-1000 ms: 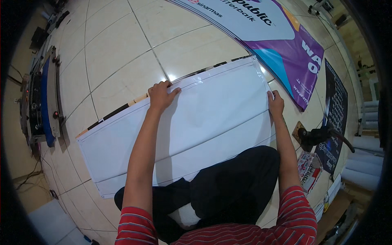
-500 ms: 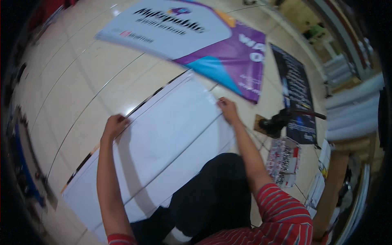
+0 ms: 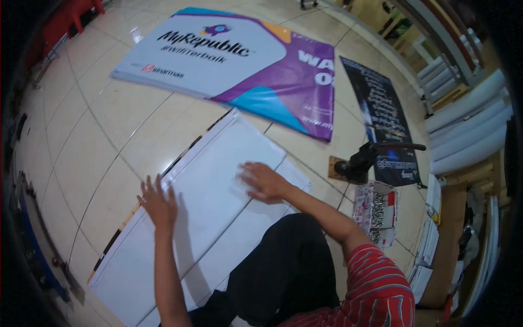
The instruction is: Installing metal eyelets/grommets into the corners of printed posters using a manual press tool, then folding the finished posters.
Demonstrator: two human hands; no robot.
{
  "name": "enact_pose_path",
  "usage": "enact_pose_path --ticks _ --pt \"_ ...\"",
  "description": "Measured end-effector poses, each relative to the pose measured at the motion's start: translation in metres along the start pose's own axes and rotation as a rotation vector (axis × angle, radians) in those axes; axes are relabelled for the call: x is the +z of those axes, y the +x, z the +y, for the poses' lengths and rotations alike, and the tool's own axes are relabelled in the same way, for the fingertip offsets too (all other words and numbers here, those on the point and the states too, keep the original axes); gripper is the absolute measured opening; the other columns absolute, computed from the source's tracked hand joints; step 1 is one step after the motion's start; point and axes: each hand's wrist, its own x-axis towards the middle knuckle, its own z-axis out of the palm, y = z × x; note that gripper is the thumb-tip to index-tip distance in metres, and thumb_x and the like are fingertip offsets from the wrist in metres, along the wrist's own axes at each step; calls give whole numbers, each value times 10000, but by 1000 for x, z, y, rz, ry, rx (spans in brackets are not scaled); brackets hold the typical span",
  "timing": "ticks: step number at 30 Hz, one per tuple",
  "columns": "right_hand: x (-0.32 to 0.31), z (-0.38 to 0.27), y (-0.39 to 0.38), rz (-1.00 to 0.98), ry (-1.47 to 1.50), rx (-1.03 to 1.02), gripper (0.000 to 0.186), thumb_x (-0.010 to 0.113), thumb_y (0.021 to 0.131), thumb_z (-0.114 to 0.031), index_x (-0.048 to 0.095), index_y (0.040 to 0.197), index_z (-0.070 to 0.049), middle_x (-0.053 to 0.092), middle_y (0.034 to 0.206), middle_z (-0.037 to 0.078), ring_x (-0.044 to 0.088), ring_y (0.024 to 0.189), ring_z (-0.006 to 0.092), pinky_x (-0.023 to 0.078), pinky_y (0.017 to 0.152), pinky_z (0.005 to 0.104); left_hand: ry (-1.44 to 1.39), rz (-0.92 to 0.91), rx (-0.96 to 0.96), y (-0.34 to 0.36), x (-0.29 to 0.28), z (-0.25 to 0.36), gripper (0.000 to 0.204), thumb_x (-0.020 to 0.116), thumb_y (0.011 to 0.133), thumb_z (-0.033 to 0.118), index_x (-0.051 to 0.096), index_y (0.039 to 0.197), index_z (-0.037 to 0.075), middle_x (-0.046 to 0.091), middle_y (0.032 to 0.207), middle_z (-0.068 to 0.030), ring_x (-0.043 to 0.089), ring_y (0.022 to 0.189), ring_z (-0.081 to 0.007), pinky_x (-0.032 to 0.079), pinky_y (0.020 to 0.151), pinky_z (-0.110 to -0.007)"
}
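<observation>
Just then, from the head view, my right hand (image 3: 263, 181) had let go of the short edge it was pinching a moment earlier and had swept in near the centre of the clock, over the white sheet (image 3: 212, 188). It blurred with speed, so I couldn't tell whether its fingers were spread or pressed together, nor whether they touched the surface. My left hand (image 3: 158, 207), toward eight o'clock, had loosened its pinch too: its fingers were spread across the far long edge, tips reaching past it, though I couldn't tell how hard they pressed. To my mind that meant holding the edges had given way to working over the face of the sheet, with neither rim gripped.

The sheet lay on the tiles (image 3: 109, 147), running from the centre down toward seven o'clock, its far corner pointing to eleven. It looked smooth, plain and nearly flat; one straight crease ran lengthwise, a thin line followed the far edge, and a dark-and-tan strip (image 3: 112, 243) peeked out beyond it. My black-trousered knee (image 3: 283, 272) hid part of the near side. A black lever tool (image 3: 359, 163) stood at three o'clock, with a box of small metal pieces (image 3: 364, 207) at four
</observation>
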Motion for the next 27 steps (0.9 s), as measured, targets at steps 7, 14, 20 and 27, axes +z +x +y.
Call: enact_pose_path --ticks 7,14,20,27 --pt "11 -5 2 -292 -383 186 581 407 896 -433 252 1405 -199 178 1476 91 134 1363 301 100 1076 538 -3 -306 -202 -35 17 -5 594 399 884 489 284 1401 221 161 1485 -83 69 1367 -340 -15 987 -677" --pt "11 66 -37 60 -102 761 559 294 955 -296 117 1422 -44 100 1489 140 42 1384 248 10 1094 439 -214 -290 -125 -38 24 -30 640 425 884 471 244 1410 154 155 1480 -111 101 1370 -293 5 998 -672" --pt "4 64 -51 200 -218 671 451 426 920 -210 369 1312 5 328 1387 184 285 1299 305 206 1056 381 -256 -233 -64 -119 -62 -157 427 499 872 284 478 1230 52 404 1322 -186 355 1240 -337 296 1008 -497" --pt "3 137 -54 279 143 830 336 588 869 -260 581 1021 40 602 942 97 541 813 195 438 736 314 62 19 -1181 -424 -149 -391 347 502 848 188 561 1096 -47 595 1055 -214 568 983 -349 447 858 -403"
